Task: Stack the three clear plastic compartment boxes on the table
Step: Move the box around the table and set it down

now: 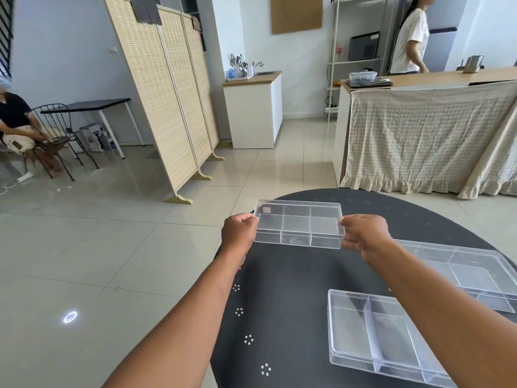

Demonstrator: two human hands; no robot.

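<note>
Above the round black table (293, 289), the left hand (239, 231) and right hand (363, 233) grip one clear divided box (299, 224) by its ends; two more boxes (377, 334) (470, 273) lie flat.

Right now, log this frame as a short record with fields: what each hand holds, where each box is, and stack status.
left hand: grips the left end of the held clear plastic six-compartment box
right hand: grips the right end of the same box
held box: at the far part of the round black table with white dot clusters; whether lifted or resting is unclear
near clear box with long divider: flat on table, partly under right forearm
right clear box: flat at table's right edge
stack status: none stacked yet
</note>
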